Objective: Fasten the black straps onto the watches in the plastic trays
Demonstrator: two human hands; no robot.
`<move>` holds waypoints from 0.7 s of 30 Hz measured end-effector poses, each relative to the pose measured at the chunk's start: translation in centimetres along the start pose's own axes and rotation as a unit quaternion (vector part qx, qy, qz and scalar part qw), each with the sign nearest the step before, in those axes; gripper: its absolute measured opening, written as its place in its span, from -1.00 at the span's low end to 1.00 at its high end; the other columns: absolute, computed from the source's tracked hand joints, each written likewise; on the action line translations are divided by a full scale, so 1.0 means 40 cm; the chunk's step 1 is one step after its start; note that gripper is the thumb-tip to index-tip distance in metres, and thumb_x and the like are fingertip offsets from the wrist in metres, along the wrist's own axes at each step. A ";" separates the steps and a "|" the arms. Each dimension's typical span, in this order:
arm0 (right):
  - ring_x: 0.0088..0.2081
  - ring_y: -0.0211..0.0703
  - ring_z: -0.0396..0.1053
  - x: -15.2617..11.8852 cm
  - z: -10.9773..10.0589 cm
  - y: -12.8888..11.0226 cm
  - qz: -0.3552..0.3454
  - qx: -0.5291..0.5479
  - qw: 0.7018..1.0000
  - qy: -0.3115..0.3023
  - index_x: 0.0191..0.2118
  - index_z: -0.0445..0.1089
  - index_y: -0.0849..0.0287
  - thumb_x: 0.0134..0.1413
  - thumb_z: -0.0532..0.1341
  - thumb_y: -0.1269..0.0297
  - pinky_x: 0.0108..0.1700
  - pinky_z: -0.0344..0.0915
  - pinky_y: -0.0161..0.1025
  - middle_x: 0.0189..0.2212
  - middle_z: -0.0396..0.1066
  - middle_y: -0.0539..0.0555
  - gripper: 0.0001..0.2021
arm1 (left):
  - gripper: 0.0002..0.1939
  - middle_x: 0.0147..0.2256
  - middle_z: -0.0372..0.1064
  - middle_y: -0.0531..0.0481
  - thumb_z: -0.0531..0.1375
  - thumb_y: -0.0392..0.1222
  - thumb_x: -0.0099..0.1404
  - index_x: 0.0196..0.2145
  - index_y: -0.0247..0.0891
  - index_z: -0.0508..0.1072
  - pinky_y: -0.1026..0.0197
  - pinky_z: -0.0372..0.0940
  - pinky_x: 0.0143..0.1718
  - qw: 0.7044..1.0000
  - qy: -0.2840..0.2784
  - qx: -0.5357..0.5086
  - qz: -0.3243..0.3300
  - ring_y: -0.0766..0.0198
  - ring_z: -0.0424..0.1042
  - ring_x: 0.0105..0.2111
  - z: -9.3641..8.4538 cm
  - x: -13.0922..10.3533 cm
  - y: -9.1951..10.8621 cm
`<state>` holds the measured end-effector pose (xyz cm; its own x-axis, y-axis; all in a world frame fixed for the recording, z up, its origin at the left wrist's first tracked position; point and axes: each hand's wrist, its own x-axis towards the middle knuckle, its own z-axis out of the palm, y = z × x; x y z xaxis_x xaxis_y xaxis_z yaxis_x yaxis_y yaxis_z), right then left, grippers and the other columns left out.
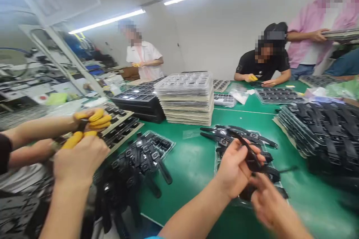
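Note:
My left hand [234, 166] is closed around a black smartwatch [252, 158], held up with its strap slanting above the fingers. Close below it is my right hand [266, 198], blurred by motion, its fingers curled at the lower end of the watch. Whether they grip the strap is unclear. Under both hands lies a clear plastic tray [217, 162] with several black watches [223, 136] across it, partly hidden by my hands.
At left, a co-worker's hands [84, 138] in yellow finger covers work beside a pile of watches [140, 157]. A tall tray stack [185, 101] stands mid-table, black trays [137, 102] beside it. Watch-loaded trays [322, 130] are stacked right. Other people are across the green table [179, 179].

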<state>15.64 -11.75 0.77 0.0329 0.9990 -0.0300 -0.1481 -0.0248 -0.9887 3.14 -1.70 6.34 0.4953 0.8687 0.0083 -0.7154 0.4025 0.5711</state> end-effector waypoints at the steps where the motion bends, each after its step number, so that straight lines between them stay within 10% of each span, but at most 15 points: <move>1: -0.54 -0.13 0.35 0.028 -0.009 0.005 0.000 0.030 0.999 0.038 0.19 0.35 -0.11 0.25 0.20 -0.16 -0.55 0.34 -0.18 -0.14 0.53 0.14 -0.52 | -0.61 -0.38 0.52 0.03 0.44 0.02 0.18 -0.22 -0.24 0.40 0.24 0.36 -0.28 1.000 -0.008 0.019 0.000 0.28 0.54 -0.40 -0.004 -0.003 -0.009; 5: -0.32 -0.01 0.46 0.121 -0.056 -0.021 -0.022 0.039 0.986 0.159 -0.06 0.45 -0.02 0.14 0.30 -0.16 -0.40 0.41 -0.21 -0.22 0.52 0.10 -0.61 | -0.51 -0.61 0.38 0.07 0.33 0.25 0.22 -0.35 -0.29 0.40 0.26 0.28 -0.39 0.986 -0.055 0.157 0.007 0.28 0.46 -0.53 -0.038 -0.007 -0.028; 12: -0.55 -0.17 0.11 0.106 -0.026 -0.062 -0.083 -0.095 0.980 0.152 -0.13 0.43 0.05 0.25 0.04 -0.36 -0.50 0.11 -0.27 -0.61 0.12 -0.09 -0.44 | -0.75 -0.44 0.46 0.01 0.27 -0.12 0.30 -0.11 -0.29 0.53 0.28 0.30 -0.40 0.893 -0.060 0.446 -0.013 0.30 0.44 -0.45 -0.094 -0.023 -0.002; 21: -0.47 -0.18 0.25 0.092 -0.005 -0.049 -0.087 -0.139 0.982 0.097 -0.29 0.38 0.07 0.31 0.19 -0.09 -0.41 0.22 -0.29 -0.52 0.30 -0.06 -0.67 | -0.78 -0.30 0.59 -0.07 0.25 -0.08 0.38 -0.10 -0.23 0.52 0.16 0.36 -0.22 0.687 -0.150 0.648 0.293 0.20 0.50 -0.34 -0.103 -0.035 -0.011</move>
<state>16.23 -8.02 2.58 0.2254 0.9639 0.1419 0.1507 0.1094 -0.9825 0.74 -1.91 2.70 0.5274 0.5957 0.6058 0.1087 -0.7545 0.6473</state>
